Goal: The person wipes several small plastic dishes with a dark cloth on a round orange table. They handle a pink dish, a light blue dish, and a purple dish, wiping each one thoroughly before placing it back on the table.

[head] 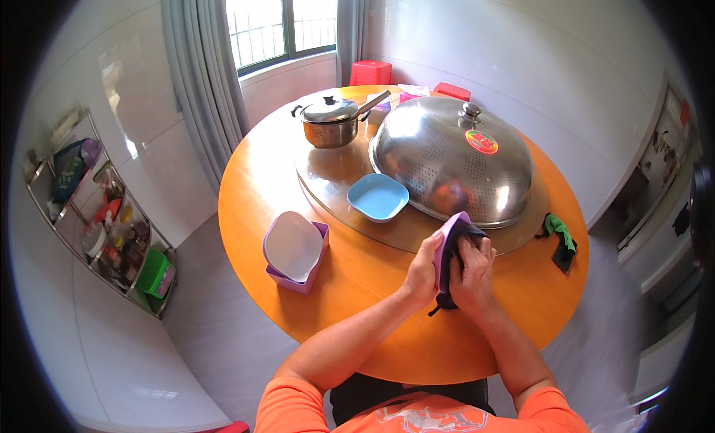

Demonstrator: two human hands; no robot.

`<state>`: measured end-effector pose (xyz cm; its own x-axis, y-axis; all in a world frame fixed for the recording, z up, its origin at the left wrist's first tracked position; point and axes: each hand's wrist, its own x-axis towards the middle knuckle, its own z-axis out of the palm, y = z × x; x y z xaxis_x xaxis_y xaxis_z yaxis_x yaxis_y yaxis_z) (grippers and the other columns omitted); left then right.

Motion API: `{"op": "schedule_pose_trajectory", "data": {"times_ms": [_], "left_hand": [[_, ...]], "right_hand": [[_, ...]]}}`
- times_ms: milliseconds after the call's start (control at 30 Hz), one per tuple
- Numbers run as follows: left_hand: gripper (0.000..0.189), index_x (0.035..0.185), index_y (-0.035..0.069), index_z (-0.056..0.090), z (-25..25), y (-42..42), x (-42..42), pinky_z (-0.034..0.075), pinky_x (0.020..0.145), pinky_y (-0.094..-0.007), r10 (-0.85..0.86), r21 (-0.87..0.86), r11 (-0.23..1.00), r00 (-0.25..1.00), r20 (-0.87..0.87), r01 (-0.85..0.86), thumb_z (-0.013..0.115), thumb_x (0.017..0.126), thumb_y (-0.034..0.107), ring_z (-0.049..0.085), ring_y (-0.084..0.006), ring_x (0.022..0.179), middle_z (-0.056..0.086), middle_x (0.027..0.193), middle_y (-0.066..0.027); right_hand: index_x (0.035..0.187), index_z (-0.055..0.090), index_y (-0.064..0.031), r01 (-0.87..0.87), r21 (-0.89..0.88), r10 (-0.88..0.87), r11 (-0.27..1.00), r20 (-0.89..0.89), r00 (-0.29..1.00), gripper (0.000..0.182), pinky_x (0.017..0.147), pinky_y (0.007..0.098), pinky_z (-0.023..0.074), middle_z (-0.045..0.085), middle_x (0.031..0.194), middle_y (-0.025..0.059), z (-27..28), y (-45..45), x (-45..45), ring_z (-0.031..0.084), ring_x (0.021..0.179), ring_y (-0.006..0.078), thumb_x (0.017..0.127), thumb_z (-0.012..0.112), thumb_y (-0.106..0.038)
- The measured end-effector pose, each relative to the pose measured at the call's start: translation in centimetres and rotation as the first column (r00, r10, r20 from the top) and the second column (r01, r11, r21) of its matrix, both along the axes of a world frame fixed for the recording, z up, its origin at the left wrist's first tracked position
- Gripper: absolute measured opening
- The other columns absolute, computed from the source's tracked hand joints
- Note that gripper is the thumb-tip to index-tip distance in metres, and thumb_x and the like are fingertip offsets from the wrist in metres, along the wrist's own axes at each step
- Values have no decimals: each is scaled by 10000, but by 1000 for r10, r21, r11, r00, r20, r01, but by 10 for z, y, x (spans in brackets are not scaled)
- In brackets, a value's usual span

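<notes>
Above the near part of a round orange table [357, 327], my left hand [420, 270] grips a tilted purple plastic dish [439, 260] by its side. My right hand [473, 273] presses a dark cloth [445, 300] against the dish's inside; part of the cloth hangs below. Just beyond my hands, a blue plastic dish [379, 197] rests on the glass turntable [346, 206]. To the left stands a purple box [306, 285] with a white-lined purple dish [294, 246] tilted in its top.
A large perforated steel dome cover [447, 159] and a lidded steel saucepan [330, 128] stand on the turntable. A green and black cloth [558, 234] lies at the table's right edge. Red stools [371, 72] stand behind; a loaded shelf rack [125, 276] is at left.
</notes>
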<state>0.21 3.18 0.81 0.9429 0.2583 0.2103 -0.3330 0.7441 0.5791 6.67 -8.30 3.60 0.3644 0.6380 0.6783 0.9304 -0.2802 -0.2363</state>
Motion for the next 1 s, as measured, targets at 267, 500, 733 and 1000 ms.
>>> {"op": "schedule_pose_trajectory", "data": {"times_ms": [267, 500, 733, 1000], "left_hand": [[552, 1379, 50, 564, 13, 1, -2, 450, 1096, -381, 73, -114, 991, 997, 11, -72, 301, 1086, 436, 603, -245, 1226, 656, 1283, -111], [636, 1302, -26, 611, 28, 29, -15, 527, 1037, -414, -113, -173, 979, 993, -26, 107, 334, 1068, 497, 692, -291, 1101, 709, 1197, -163], [560, 1255, 44, 652, 16, 25, -11, 547, 959, -376, -156, -191, 971, 986, -62, 141, 365, 1056, 483, 691, -235, 1050, 712, 1166, -102], [611, 1348, 6, 597, 21, 18, -12, 473, 1064, -389, 50, -37, 998, 974, -220, -59, 391, 1016, 476, 632, -274, 1187, 670, 1287, -142]], "right_hand": [[1358, 574, 63, -394, 133, 416, 910, -276, 867, 443, 1037, 460, 469, 622, 1268, 263, 9, 5, 5, 586, 1186, 467, 956, 654, -104], [1118, 687, 11, -672, 12, 655, 740, -236, 718, 253, 798, 400, 517, 706, 1026, 175, 11, -17, 14, 640, 887, 315, 865, 695, 24], [1213, 662, -50, -515, -159, 539, 842, 198, 819, 407, 972, 452, 463, 717, 1112, 151, 33, -3, 29, 657, 1087, 335, 837, 739, -188], [1148, 657, 50, -149, -133, 170, 980, 162, 972, 472, 932, 463, 477, 689, 1073, 226, 14, -11, 20, 633, 1006, 385, 799, 766, -248]]}}
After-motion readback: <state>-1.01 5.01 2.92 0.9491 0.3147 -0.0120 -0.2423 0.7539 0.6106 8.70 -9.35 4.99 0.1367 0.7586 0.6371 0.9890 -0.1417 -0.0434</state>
